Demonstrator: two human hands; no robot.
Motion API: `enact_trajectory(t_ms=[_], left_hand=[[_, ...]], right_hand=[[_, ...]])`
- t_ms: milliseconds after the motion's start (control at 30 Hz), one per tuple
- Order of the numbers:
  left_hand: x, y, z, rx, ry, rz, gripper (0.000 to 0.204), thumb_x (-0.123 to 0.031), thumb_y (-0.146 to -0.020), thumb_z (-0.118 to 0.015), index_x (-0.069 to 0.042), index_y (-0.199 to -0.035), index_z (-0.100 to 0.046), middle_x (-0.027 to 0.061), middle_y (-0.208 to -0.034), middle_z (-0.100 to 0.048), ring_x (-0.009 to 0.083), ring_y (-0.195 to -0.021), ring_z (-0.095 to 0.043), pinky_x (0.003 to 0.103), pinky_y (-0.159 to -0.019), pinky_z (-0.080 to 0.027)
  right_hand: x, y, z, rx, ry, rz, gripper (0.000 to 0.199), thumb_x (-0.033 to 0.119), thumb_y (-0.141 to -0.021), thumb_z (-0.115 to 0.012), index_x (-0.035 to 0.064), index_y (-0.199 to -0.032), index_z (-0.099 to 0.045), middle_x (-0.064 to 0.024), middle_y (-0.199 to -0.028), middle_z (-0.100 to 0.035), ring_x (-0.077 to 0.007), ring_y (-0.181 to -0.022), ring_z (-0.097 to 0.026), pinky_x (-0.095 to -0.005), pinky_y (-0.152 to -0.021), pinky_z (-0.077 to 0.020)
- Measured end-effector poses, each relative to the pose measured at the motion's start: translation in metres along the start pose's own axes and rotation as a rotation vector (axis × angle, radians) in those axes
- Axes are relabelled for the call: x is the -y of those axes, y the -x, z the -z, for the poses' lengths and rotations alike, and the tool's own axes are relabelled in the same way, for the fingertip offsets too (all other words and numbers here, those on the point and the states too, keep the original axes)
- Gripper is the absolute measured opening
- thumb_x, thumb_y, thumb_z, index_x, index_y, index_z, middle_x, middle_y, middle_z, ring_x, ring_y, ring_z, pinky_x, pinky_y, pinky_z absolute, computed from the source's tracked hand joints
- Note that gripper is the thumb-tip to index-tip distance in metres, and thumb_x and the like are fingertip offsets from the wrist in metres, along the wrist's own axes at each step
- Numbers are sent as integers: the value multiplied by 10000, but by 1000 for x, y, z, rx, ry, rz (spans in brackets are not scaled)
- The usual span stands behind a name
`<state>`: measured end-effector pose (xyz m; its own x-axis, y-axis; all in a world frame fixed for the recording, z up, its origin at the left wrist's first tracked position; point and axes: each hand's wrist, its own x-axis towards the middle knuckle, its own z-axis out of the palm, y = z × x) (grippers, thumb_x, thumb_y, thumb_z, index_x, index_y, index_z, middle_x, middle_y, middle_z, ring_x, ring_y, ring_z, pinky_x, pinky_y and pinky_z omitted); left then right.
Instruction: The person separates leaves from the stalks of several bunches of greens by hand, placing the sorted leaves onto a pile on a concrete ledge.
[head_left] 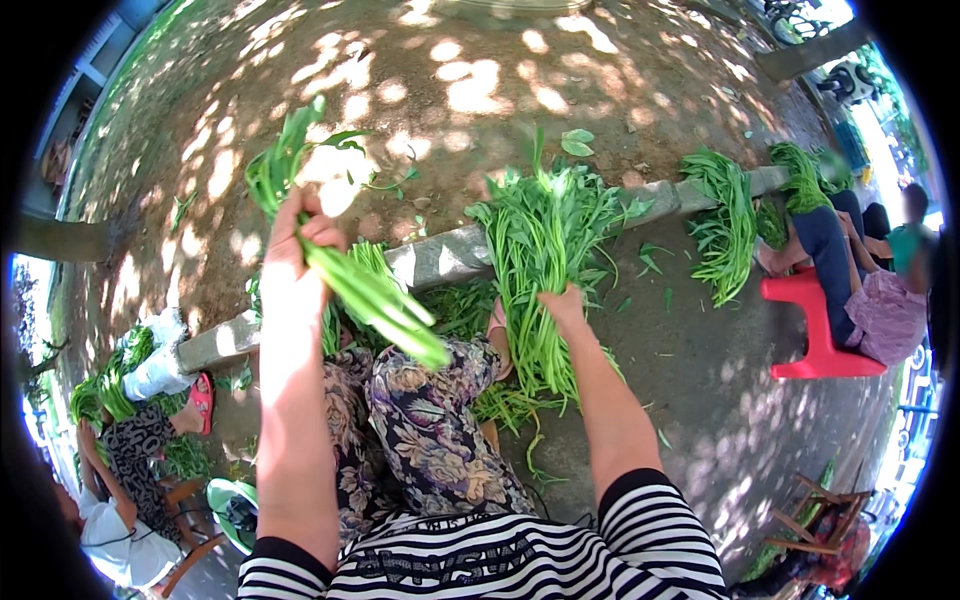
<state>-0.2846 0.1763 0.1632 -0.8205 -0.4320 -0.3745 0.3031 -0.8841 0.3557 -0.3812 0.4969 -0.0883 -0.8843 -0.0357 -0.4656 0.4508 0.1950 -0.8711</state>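
My left hand (300, 245) is raised above the curb, its fingers wrapped round a bunch of leafy greens (372, 302). The thick pale-green stems point down toward my knees, and the leaves stick out beyond the hand. A large heap of the same long-stemmed greens (545, 235) lies across the curb, to the right of my legs. At its right side, my right hand (562, 305) is closed on some of the stems; its fingertips are partly hidden among them. More loose greens (465, 308) lie below the curb, partly behind my knees.
A low stone curb (440, 258) crosses in front of me, with leaf-strewn dirt beyond. Another heap of greens (722, 225) rests on it farther right, near a person on a red stool (815, 320). At left, another person sits beside a plastic bag (160, 365) and a green basin (230, 510).
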Motion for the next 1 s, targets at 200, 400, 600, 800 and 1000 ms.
enact_trajectory(t_ms=[200, 400, 600, 800, 1000], left_hand=[[-88, 14, 12, 59, -51, 78, 176, -146, -863, -595, -8, -967, -565, 58, -758, -611, 57, -518, -484, 202, -417, -410], [-126, 48, 4, 67, -640, -68, 184, -176, -871, -592, -34, -974, -536, -1, -725, -550, 34, -469, -418, 185, -392, -331], [-141, 102, 23, -95, -1388, -102, 273, -299, -842, -619, -48, -922, -546, -2, -651, -539, 44, -434, -417, 180, -396, -344], [-146, 149, 41, 77, -1462, 102, 349, -373, -907, -466, -34, -903, -545, 25, -667, -565, 60, -438, -421, 191, -424, -352], [-123, 209, 55, 255, -1431, 98, 317, -314, -895, -529, -11, -981, -568, 39, -672, -591, 37, -435, -434, 170, -416, -339]], right_hand=[[-26, -9, 7, -18, -5, -27, 330, 32, -633, -632, -38, -949, -566, -98, -699, -605, -162, -525, -562, -301, -463, -447], [-53, 8, 11, -111, 370, 172, 401, 154, -622, -690, -37, -958, -583, -139, -750, -637, -295, -637, -611, -365, -609, -483], [-22, 39, -2, -157, 567, 204, 588, 326, -594, -758, -8, -1034, -558, -185, -950, -638, -331, -867, -610, -409, -774, -466], [8, 45, 18, -105, 215, 178, 602, 256, -740, -692, -40, -1211, -463, -163, -1148, -569, -274, -1034, -549, -368, -877, -416], [116, 127, -26, 143, -99, 469, 389, 109, -830, -599, -79, -1153, -488, -81, -921, -585, -112, -759, -546, -251, -673, -453]])
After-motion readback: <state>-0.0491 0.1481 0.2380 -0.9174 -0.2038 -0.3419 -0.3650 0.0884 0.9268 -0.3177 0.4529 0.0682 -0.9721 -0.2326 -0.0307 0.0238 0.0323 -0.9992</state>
